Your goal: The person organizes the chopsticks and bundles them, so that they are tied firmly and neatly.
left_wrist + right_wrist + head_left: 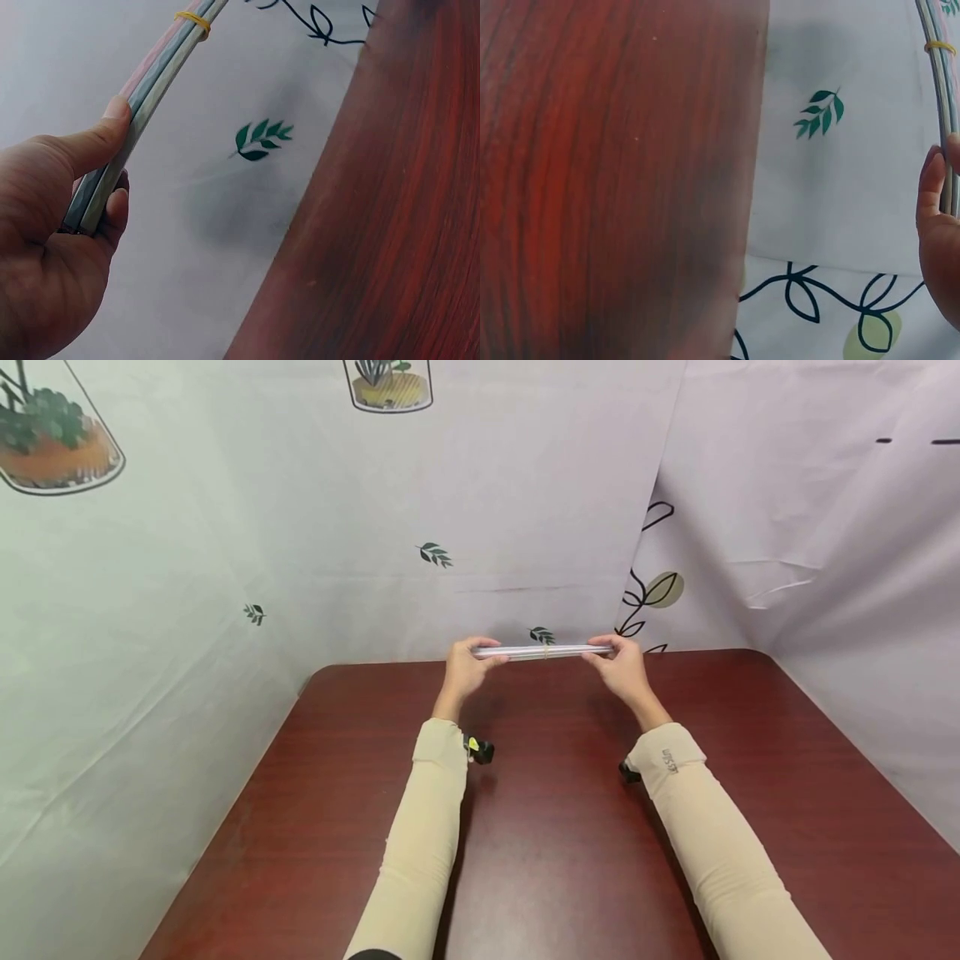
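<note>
A bundle of chopsticks (525,652) in pink, blue and pale green is held level above the far edge of the table. My left hand (465,670) pinches its left end, thumb on the near side. At the other end, my right hand (624,672) grips it between thumb and fingers. A yellow rubber band (193,22) wraps round the sticks about midway. In the left wrist view, the square ends of the chopsticks (105,180) rest near the palm. Only part of the right hand and bundle appears at the edge of the right wrist view.
A dark red wooden table (547,860) with rounded far corners lies beneath both arms. Behind it and at both sides hang white cloth walls (525,485) printed with leaves and plant jars. Small black cameras sit at the left wrist (482,750) and right wrist (630,771).
</note>
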A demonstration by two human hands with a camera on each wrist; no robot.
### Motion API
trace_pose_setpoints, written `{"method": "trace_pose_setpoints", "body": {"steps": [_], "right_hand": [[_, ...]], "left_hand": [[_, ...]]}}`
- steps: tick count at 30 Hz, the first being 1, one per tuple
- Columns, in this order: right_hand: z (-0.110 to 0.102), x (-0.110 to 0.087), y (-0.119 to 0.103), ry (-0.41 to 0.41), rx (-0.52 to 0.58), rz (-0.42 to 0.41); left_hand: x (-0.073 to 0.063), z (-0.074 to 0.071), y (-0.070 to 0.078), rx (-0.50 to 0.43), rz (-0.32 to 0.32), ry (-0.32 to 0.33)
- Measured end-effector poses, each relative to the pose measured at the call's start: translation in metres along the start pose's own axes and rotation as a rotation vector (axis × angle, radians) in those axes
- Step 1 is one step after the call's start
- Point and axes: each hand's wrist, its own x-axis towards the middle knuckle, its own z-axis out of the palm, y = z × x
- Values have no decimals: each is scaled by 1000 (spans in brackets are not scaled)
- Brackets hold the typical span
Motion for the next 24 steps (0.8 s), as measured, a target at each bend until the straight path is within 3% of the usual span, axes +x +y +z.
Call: {"method": "trace_pose_setpoints", "body": {"steps": [8,18,24], "right_hand": [[2,1,6,-10,-25,9],[1,1,12,-21,-174,8],[1,4,13,-16,-199,31]], "left_hand": [[3,1,-6,16,4,-13],[6,2,-15,128,62,-89],[8,7,-21,159,39,-99]]}}
